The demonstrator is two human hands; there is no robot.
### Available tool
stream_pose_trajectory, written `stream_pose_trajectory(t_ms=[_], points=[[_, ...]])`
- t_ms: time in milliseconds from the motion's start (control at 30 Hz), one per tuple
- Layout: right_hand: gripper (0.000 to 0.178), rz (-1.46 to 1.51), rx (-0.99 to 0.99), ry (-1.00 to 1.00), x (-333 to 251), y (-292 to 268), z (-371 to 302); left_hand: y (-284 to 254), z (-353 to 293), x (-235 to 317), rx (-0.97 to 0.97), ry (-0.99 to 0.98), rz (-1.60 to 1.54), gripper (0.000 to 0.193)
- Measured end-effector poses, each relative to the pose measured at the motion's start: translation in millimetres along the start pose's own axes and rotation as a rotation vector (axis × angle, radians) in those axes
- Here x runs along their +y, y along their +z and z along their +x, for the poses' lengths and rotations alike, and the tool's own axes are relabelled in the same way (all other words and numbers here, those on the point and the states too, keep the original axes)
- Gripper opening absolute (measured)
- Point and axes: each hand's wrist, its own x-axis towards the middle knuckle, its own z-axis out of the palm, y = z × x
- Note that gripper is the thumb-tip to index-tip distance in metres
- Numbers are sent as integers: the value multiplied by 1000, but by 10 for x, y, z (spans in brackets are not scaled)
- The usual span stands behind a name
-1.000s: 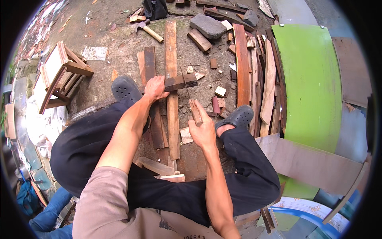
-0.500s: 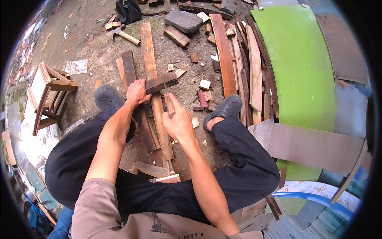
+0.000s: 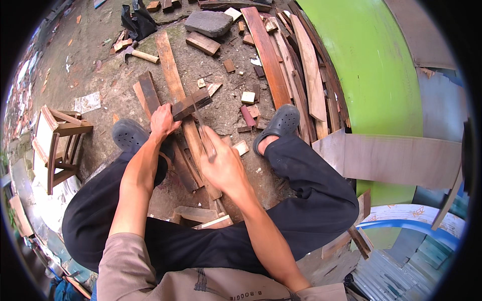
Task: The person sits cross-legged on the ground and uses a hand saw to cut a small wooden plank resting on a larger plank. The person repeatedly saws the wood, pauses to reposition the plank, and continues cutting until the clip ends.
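A short dark wooden block lies crosswise on a long narrow plank between my feet. My left hand is closed around the block's left end and presses it against the plank. In my right hand is the wooden handle of what looks like a handsaw. Its thin blade is seen nearly edge-on and reaches up across the block, right of my left hand. The teeth do not show, and how deep the blade sits in the wood I cannot tell.
A hammer lies at the far left, near a black bag. A grey stone sits beyond the plank. Several long boards lie on the right, beside a green panel. A small wooden stool stands on the left.
My right hand has shifted slightly toward me with the saw, and more of the blade shows over the block. My left hand keeps its hold. The whole view has tilted and shifted a little.
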Motion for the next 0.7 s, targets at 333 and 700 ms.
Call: stream_pose_trajectory(t_ms=[333, 700], points=[[66, 99, -76, 38, -326, -449, -690, 9, 11, -10, -13, -38, -2, 66], [70, 63, 36, -72, 14, -5, -289, 65, -61, -36, -44, -14, -50, 62]])
